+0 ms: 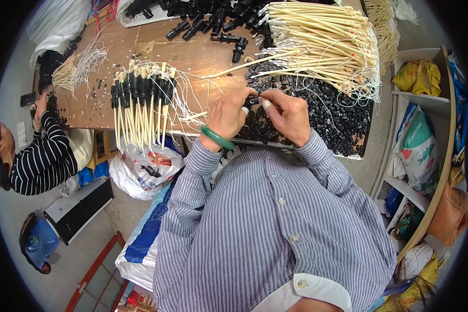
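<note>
From my remote seat I see both of the person's hands meeting over the near edge of the wooden table (192, 57). The left hand (226, 115), with a green bangle (217, 138) on its wrist, and the right hand (287, 117) are pinched together on one small black plastic connector (253, 100), held between the fingertips of both just above the table. A thin cream tube (203, 115) runs leftward from the left hand, though I cannot tell whether it joins the connector. Under and to the right of the hands lies a heap of loose black plastic pieces (338, 117). Far and to the right, a thick bundle of cream tubes (322, 39) with white wire ends lies across the table. To the left of the hands, a row of finished black-capped tubes (140, 101) hangs over the near table edge. Larger black fittings (208, 21) are piled at the far side. Below the table sits a white plastic bag (140, 171). At the far left, another person in a striped top (44, 156) reaches to the table. Shelves (426, 104) with sacks stand on the right.
</note>
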Tool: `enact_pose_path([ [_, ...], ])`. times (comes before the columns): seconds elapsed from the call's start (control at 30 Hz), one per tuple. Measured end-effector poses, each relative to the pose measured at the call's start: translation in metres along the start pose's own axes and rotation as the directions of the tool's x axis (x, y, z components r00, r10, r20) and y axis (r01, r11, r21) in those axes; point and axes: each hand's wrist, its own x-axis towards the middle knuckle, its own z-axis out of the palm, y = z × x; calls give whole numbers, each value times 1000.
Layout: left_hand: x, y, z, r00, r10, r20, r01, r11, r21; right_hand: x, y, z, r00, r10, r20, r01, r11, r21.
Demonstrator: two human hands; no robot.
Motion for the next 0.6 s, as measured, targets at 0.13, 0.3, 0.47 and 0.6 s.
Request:
enact_pose_path([
  [0.13, 2, 9, -7, 996, -38, 83, 56, 973, -225, -1, 3, 4, 989, -131, 63, 129, 991, 27],
  [0.3, 2, 3, -8, 984, 102, -145, -133, 965, -227, -1, 0, 4, 990, -132, 47, 134, 989, -55],
  [0.47, 3, 6, -3, 906, 264, -330, -364, 886, -289, -2, 0, -1, 993, -95, 77, 81, 982, 170],
  [0.6, 9, -10, -2, 863, 375, -338, -440, 887, -140, -6, 0, -1, 993, 17, 116, -42, 975, 220],
])
